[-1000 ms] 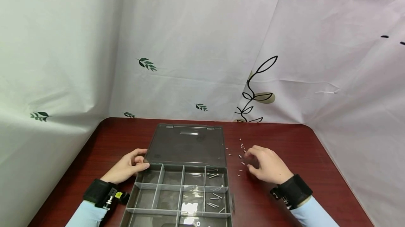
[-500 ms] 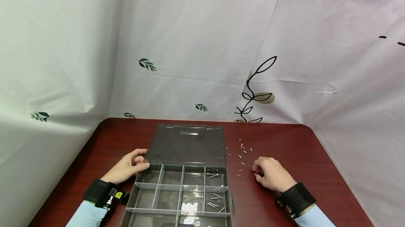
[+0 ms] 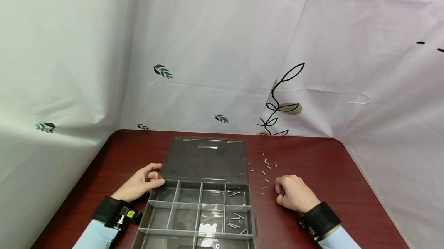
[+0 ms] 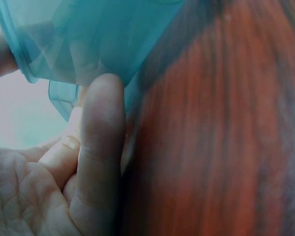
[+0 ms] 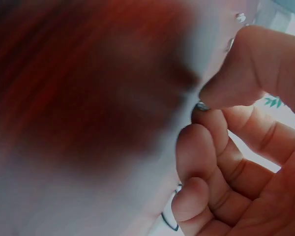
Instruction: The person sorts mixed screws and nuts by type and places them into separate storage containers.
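My left hand holds the left side of a grey see-through compartment box, near its hinge. In the left wrist view the thumb presses on the box wall, which looks bluish there. My right hand is over the table to the right of the box, fingers curled. Its thumb and index finger pinch a small silver screw, of which only a shiny end shows in the right wrist view. Several small loose screws lie scattered between the box and this hand.
The dark lid lies folded back behind the box. Longer screws lie in the box's right-hand compartments, and a small ring in a front one. A white patterned cloth hangs behind the reddish-brown table.
My right hand has drawn back from the scattered screws toward the right and nearer to me, its fingers closing together. One loose screw it was covering now shows. The left hand stays on the box.
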Tool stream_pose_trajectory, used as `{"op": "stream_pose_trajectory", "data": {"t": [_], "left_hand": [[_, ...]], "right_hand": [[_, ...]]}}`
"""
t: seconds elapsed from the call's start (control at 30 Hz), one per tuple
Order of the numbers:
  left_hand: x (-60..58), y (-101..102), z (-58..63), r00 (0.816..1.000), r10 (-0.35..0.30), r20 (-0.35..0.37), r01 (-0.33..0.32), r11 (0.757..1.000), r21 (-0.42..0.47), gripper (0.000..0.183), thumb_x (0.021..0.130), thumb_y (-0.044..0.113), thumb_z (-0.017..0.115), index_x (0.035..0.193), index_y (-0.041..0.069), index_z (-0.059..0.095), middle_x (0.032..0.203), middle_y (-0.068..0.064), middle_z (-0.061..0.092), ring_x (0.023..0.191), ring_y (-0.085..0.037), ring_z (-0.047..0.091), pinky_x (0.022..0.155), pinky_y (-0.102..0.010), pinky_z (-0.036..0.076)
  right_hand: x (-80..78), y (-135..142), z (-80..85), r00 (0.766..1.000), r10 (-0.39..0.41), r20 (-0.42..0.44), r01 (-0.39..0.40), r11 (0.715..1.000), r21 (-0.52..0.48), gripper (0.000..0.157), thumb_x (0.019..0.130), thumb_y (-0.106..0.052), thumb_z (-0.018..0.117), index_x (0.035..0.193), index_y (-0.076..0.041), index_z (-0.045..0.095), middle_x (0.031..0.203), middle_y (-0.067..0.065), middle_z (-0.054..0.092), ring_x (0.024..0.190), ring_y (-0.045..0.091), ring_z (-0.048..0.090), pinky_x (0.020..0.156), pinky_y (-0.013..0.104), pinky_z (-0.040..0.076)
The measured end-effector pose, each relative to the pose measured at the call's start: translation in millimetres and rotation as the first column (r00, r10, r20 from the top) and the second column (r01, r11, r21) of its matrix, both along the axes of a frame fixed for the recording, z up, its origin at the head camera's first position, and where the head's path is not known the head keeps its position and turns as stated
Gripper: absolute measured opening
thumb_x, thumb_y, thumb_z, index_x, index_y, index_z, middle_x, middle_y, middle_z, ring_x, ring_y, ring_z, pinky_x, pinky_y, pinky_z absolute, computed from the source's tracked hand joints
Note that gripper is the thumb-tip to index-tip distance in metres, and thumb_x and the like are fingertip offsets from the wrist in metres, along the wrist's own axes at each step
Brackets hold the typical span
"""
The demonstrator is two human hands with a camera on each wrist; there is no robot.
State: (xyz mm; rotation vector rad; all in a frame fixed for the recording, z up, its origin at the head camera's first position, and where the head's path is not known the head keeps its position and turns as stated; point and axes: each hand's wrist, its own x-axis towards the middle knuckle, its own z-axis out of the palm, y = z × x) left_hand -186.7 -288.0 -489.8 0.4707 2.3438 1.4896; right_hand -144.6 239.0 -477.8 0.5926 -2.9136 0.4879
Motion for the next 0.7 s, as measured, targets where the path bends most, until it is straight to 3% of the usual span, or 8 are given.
{"op": "stream_pose_trajectory", "data": {"t": [0.17,0.33,0.7], "left_hand": [[-0.1,0,1.4,1.000,0.028,-0.002,-0.028,0.999,-0.029,0.073,0.095,0.029,0.065,0.150,-0.003,0.031,0.083,-0.005,0.054,0.067,-0.013,0.051,0.062,-0.031,0.045],[0.2,-1,1.3,0.999,0.032,-0.010,-0.032,0.999,-0.029,0.073,0.094,0.029,0.065,0.150,-0.005,0.031,0.084,-0.006,0.052,0.066,-0.013,0.049,0.060,-0.031,0.043],[0.2,0,0.7,1.000,0.018,-0.012,-0.019,0.999,-0.038,0.074,0.095,0.029,0.065,0.150,-0.005,0.030,0.083,-0.007,0.052,0.066,-0.014,0.049,0.061,-0.031,0.043]], "right_hand": [[2.9,-22,15.5,0.987,0.100,-0.128,-0.116,0.986,-0.117,0.032,0.056,-0.003,0.062,0.064,-0.030,0.046,0.063,-0.017,0.041,0.055,-0.002,0.037,0.052,0.022,0.033],[5.9,-58,36.1,0.936,0.232,-0.264,-0.285,0.941,-0.183,0.034,0.053,-0.001,0.061,0.066,-0.028,0.046,0.066,-0.017,0.040,0.058,-0.005,0.038,0.053,0.016,0.032],[15.4,-122,55.7,0.859,0.441,-0.260,-0.501,0.829,-0.249,0.032,0.060,0.000,0.061,0.074,-0.026,0.050,0.073,-0.015,0.044,0.064,-0.006,0.038,0.058,0.010,0.032]]}}
